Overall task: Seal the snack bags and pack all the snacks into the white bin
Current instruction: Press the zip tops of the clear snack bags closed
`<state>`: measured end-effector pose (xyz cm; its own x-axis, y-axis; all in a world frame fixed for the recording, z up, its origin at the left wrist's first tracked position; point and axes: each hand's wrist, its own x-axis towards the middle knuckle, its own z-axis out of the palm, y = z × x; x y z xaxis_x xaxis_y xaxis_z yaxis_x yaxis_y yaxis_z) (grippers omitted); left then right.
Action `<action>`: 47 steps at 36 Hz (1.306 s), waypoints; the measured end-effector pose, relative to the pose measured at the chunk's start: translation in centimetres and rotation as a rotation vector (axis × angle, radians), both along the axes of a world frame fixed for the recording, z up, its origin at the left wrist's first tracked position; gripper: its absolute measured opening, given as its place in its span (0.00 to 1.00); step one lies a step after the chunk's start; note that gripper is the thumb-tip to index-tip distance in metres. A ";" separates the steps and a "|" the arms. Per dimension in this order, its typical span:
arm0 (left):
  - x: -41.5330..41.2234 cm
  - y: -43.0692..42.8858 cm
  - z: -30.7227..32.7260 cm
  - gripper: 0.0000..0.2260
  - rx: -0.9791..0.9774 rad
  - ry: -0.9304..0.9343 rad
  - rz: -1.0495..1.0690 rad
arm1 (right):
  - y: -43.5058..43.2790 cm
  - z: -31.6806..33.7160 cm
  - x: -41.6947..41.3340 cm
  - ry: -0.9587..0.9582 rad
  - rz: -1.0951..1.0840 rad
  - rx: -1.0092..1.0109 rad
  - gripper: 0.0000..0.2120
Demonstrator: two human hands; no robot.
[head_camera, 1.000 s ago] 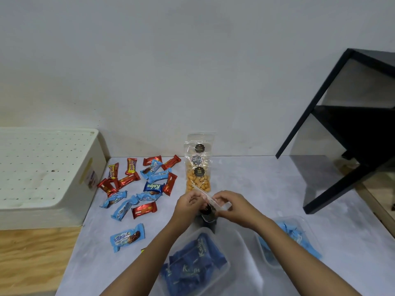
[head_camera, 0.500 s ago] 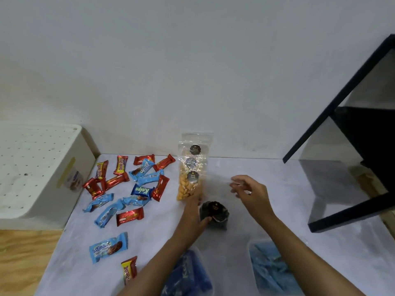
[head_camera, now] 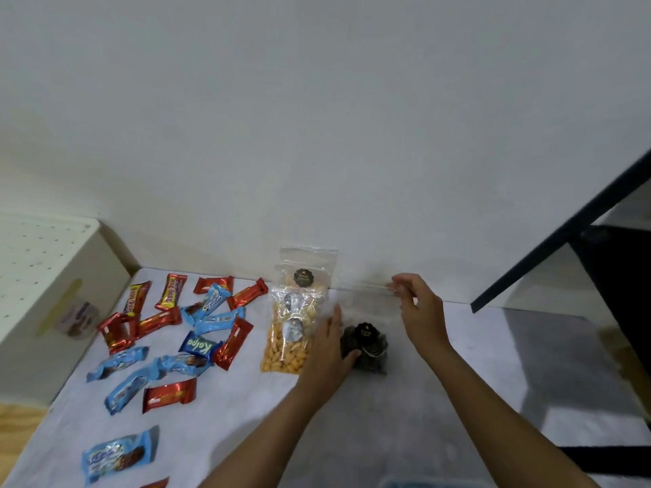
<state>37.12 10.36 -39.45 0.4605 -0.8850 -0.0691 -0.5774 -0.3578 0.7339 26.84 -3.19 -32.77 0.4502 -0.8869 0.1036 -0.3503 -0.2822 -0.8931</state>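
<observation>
Snack bag [head_camera: 366,346] with dark contents stands on the counter [head_camera: 458,399], centre frame. Left hand [head_camera: 326,350] grip holds its base, and right hand [head_camera: 421,311] grip pinches its clear top edge. White bin [head_camera: 70,276] at left edge.

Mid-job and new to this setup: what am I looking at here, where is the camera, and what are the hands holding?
No machine: a person's two bare hands, filmed by one head-worn camera looking down. On the grey table lie red and blue wrapped bars, bags of peanuts stand near the wall, and the white bin sits far left. The left hand grips the base of a clear bag of dark snacks; the right hand pinches its top edge.
</observation>
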 end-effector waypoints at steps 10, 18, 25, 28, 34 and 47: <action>1.7 -4.9 0.9 0.39 -0.005 0.077 0.046 | -4.0 0.6 1.6 -0.044 -0.148 -0.176 0.02; 2.4 -5.9 1.9 0.40 0.038 0.030 0.031 | -4.3 0.9 1.8 -0.050 -0.173 -0.141 0.03; 2.2 -3.7 4.1 0.30 -0.002 -0.019 -0.026 | -1.1 2.5 0.0 0.099 -0.111 0.087 0.09; 2.6 -1.3 5.6 0.32 0.000 -0.059 -0.046 | 1.9 3.9 -0.4 0.263 0.041 0.113 0.11; 5.3 8.1 8.9 0.35 0.059 -0.142 -0.032 | 10.5 6.7 0.7 0.476 0.246 -0.029 0.13; 14.9 40.3 12.8 0.34 0.113 -0.279 0.176 | 36.8 7.7 9.1 0.427 0.377 -0.068 0.22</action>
